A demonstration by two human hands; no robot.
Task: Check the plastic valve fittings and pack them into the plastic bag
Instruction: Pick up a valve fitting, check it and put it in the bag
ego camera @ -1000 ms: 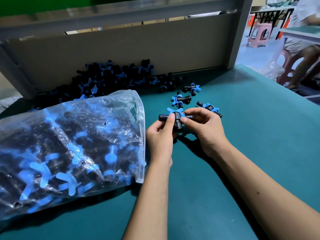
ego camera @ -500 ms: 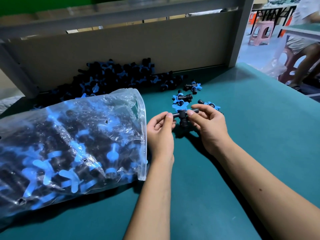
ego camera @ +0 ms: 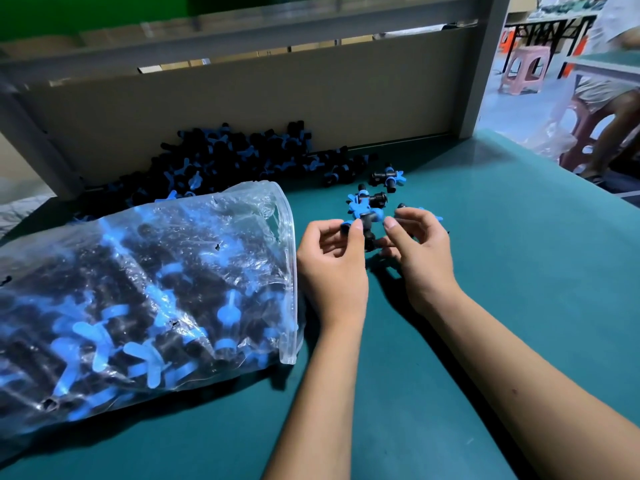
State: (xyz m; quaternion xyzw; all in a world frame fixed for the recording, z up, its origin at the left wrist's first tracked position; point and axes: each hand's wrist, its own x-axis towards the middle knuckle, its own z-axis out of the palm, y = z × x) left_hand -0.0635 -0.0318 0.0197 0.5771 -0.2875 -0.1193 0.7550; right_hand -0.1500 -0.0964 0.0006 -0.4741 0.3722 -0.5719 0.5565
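Black plastic with a blue winged handle, the valve fitting (ego camera: 364, 226) sits up off the table between the two hands, just right of the bag's mouth. The left hand (ego camera: 332, 268) pinches its left end between thumb and curled fingers. The right hand (ego camera: 420, 251) has its fingers curled at the fitting's right side; motion blur there makes it impossible to tell whether it actually grips the part. The fitting's short body points down toward the mat, and its blue handle faces up and away.

Just behind it lie three loose fittings (ego camera: 369, 200), close together, one partly hidden by the right hand. Farther back, a heap of fittings (ego camera: 239, 157) is banked against the beige back panel (ego camera: 242, 98), which closes off the far edge of the work area. A grey upright post (ego camera: 485, 64) marks the panel's right end.

Left of the hands, the clear plastic bag (ego camera: 145, 289) lies on its side, stuffed with black and blue fittings, its open zip mouth facing the left hand and nearly touching the wrist.

Bare green table mat (ego camera: 519, 271) stretches to the right of the right forearm as far as the table's right edge, and toward the near edge between and below the forearms. Beyond the right edge, a pink stool (ego camera: 524, 69) stands on the floor, and a seated person (ego camera: 609, 98) is partly in view.
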